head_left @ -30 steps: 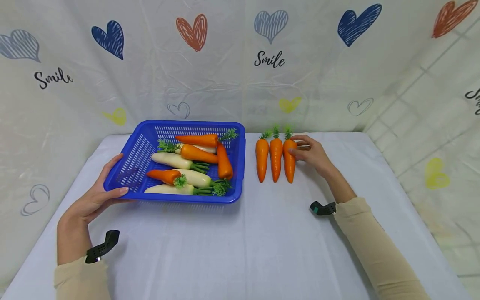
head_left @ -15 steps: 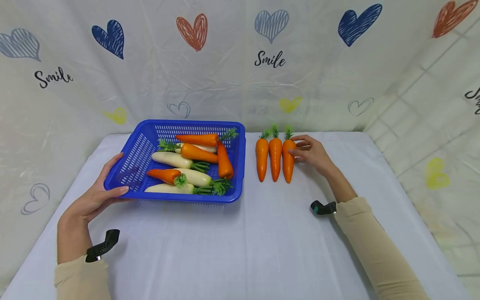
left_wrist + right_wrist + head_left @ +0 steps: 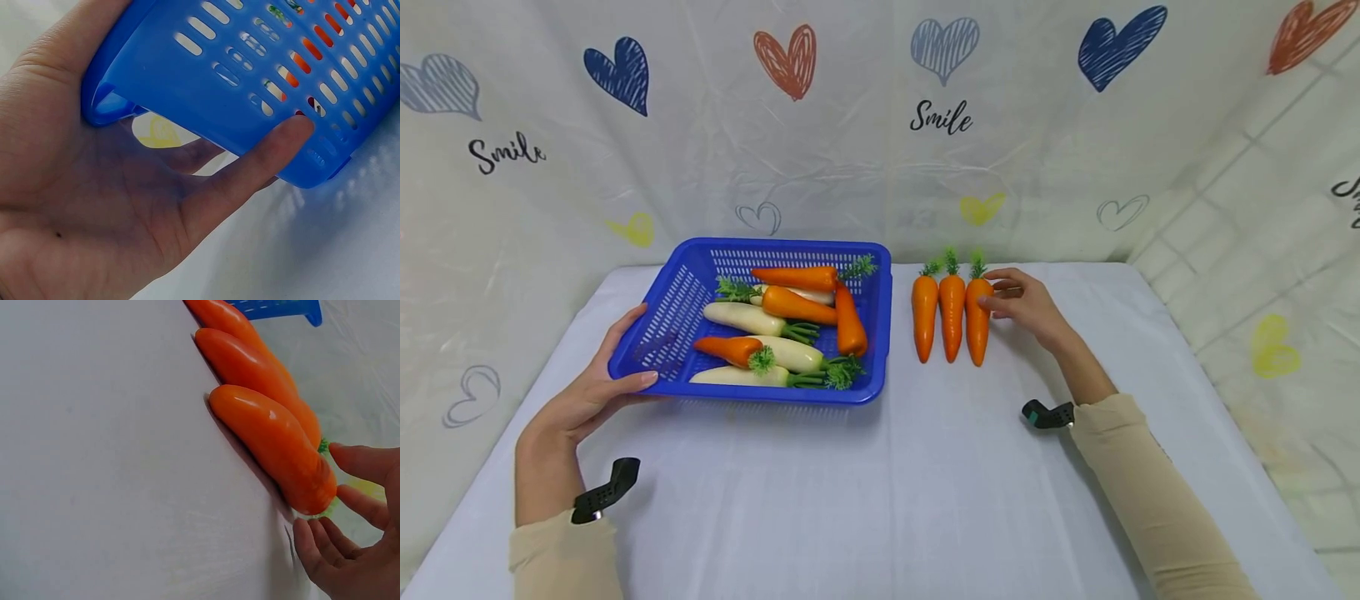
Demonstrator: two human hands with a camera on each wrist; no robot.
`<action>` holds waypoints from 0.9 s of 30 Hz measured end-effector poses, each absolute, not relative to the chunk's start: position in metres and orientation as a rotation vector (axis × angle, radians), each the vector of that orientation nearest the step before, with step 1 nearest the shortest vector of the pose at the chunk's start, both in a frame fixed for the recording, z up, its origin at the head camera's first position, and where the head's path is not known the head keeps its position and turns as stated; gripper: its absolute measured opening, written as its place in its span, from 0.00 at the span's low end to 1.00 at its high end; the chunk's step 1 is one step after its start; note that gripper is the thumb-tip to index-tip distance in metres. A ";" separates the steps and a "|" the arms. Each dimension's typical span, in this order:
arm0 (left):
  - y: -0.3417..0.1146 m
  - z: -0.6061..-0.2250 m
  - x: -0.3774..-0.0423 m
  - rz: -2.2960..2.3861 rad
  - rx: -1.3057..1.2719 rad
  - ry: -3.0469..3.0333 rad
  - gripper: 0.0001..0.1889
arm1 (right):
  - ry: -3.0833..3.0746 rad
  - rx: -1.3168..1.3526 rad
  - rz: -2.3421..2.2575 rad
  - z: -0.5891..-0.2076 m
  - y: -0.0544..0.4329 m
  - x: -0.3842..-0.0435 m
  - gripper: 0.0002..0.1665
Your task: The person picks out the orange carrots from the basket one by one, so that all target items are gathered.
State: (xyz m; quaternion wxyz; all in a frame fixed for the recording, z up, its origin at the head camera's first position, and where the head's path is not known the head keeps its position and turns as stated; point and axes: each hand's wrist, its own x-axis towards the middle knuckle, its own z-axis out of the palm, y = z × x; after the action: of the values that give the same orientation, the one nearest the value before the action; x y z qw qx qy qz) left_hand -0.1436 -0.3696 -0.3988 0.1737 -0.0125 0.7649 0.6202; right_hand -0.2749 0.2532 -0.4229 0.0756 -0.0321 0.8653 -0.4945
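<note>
My left hand grips the left end of a blue plastic basket, thumb over the rim and fingers against the outside. The left wrist view shows one finger pressed against the basket's slotted wall. Inside lie orange carrots and white radishes with green tops. Right of it, three carrots lie side by side, green tops away from me: a left one, a middle one and a right one. My right hand holds the right carrot loosely round its crown end.
A white cloth covers the table. Behind it hangs a pale curtain printed with hearts and "Smile". Black wrist cameras sit at both cuffs. The basket's corner stands close to the carrot row.
The right carrot has shifted very slightly left toward the middle one with my right hand at it. My left hand and the basket stay where they were.
</note>
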 end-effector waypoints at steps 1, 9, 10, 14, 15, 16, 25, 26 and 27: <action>-0.370 -0.399 -0.144 1.756 -0.037 2.169 0.49 | 2.615 -0.098 -1.470 -0.422 0.253 -0.275 0.36; -0.370 -0.399 -0.144 1.745 -0.039 2.181 0.49 | 2.796 -0.148 -1.422 -0.414 0.242 -0.275 0.35; -0.369 -0.399 -0.144 1.747 -0.038 2.180 0.49 | 2.815 -0.161 -1.412 -0.413 0.240 -0.275 0.34; -0.369 -0.398 -0.144 1.752 -0.035 2.178 0.49 | 2.843 -0.218 -1.403 -0.406 0.232 -0.274 0.32; -0.369 -0.398 -0.144 1.752 -0.033 2.178 0.49 | 2.843 -0.230 -1.411 -0.404 0.230 -0.273 0.31; -0.369 -0.398 -0.144 1.753 -0.031 2.178 0.49 | 2.843 -0.246 -1.417 -0.402 0.228 -0.273 0.30; -0.371 -0.400 -0.144 1.751 -0.018 2.174 0.49 | 2.772 -0.403 -1.431 -0.389 0.210 -0.265 0.25; -0.371 -0.400 -0.144 1.749 -0.019 2.175 0.49 | 2.759 -0.418 -1.439 -0.387 0.207 -0.264 0.25; -0.371 -0.401 -0.144 1.745 -0.021 2.177 0.49 | 2.748 -0.436 -1.447 -0.386 0.204 -0.264 0.24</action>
State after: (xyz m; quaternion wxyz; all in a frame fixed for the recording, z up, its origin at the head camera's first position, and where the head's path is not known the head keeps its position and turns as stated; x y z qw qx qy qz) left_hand -0.1437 -0.3714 -0.4008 0.1747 -0.0075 0.7683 0.6158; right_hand -0.2637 0.2042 -0.3858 0.0026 -0.1391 0.8762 -0.4614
